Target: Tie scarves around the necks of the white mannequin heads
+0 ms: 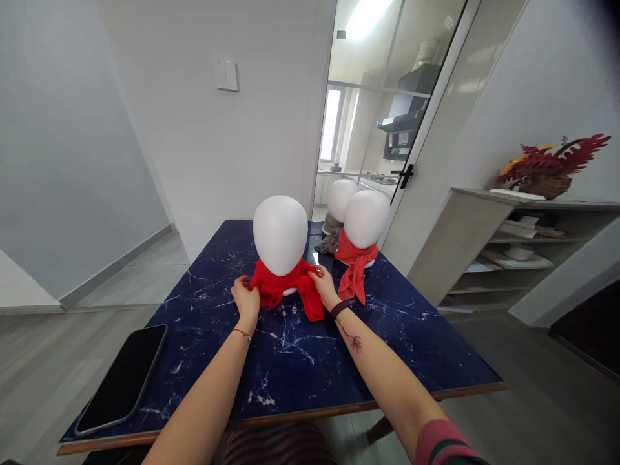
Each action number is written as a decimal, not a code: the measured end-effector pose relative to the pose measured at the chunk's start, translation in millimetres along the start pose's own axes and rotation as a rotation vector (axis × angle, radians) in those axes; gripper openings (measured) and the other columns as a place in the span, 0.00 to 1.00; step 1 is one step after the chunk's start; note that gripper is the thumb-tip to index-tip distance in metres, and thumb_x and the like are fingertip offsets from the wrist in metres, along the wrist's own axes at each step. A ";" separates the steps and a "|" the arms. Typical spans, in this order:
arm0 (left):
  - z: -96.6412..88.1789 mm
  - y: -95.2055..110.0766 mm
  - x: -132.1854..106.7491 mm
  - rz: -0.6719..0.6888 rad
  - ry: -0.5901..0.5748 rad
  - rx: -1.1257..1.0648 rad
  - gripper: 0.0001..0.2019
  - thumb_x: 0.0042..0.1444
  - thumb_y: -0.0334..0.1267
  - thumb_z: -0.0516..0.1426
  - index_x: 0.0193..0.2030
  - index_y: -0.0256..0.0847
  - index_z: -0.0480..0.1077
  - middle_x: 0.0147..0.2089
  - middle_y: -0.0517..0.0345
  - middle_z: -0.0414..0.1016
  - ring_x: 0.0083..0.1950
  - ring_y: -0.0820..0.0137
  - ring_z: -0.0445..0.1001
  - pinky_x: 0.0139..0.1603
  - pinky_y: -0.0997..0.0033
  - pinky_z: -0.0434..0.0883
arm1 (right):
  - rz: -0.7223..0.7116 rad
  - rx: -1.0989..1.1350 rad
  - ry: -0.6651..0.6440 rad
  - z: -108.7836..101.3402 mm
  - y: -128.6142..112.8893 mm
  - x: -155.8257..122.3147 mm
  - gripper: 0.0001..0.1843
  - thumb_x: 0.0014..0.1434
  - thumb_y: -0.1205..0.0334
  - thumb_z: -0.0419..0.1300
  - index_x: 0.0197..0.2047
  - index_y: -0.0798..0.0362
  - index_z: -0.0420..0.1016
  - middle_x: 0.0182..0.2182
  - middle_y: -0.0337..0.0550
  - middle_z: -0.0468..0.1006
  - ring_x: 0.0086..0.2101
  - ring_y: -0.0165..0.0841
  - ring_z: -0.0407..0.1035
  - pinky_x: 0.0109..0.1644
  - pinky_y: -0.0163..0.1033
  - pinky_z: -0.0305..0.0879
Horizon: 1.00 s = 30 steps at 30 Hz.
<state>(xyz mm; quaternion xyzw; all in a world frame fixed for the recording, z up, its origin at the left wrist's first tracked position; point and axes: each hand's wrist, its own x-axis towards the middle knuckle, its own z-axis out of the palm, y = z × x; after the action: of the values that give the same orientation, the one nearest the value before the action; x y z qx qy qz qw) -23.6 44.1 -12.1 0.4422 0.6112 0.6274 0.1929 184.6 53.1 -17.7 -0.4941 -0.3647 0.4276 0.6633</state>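
A white mannequin head (pixel 280 232) stands upright at the middle of the table, with a bright red scarf (pixel 310 294) draped round its neck. The scarf's two ends hang down in front, and a bit of the white base shows between them. At the scarf's left side, my left hand (pixel 246 298) pinches the cloth. My right hand (pixel 324 284) has its fingers closed on the cloth at the right side. Just right of it is a second white head (pixel 367 218) wearing a coral-red scarf (pixel 356 263) knotted in front.
Behind the second head are another white head (pixel 341 199) and grey cloth (pixel 330 236). A black phone (pixel 123 378) lies at the left edge of the blue marbled table (pixel 285 368). A glass door (pixel 372 97) stands behind; a shelf unit (pixel 484 239) is to the right.
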 end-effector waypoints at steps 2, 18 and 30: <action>-2.0 9.0 -5.3 0.069 -0.038 0.098 0.16 0.38 0.24 0.58 0.37 0.39 0.67 0.40 0.53 0.65 0.45 0.62 0.67 0.51 0.56 0.64 | -0.079 -0.118 -0.017 1.8 -1.5 -5.5 0.20 0.40 0.62 0.66 0.39 0.52 0.70 0.37 0.43 0.75 0.36 0.35 0.70 0.42 0.40 0.67; -11.3 31.5 -19.0 0.799 -0.798 0.603 0.22 0.55 0.31 0.52 0.56 0.51 0.64 0.53 0.54 0.68 0.41 0.67 0.74 0.37 0.71 0.68 | -0.465 -0.679 -0.395 -17.8 -20.1 -6.8 0.24 0.43 0.79 0.51 0.38 0.47 0.78 0.37 0.38 0.76 0.33 0.31 0.68 0.42 0.34 0.62; -14.3 44.9 -22.4 0.972 -0.796 0.593 0.03 0.50 0.33 0.56 0.33 0.43 0.68 0.41 0.52 0.72 0.46 0.59 0.66 0.51 0.57 0.63 | -0.458 -0.678 -0.230 -20.3 -12.0 0.4 0.08 0.46 0.72 0.57 0.27 0.50 0.74 0.22 0.35 0.66 0.25 0.29 0.58 0.35 0.34 0.56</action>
<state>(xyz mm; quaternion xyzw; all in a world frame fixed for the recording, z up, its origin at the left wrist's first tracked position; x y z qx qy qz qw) -9.6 10.0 24.9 0.8962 0.3725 0.2392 -0.0294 205.6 44.7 -11.0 -0.5396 -0.6566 0.1773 0.4963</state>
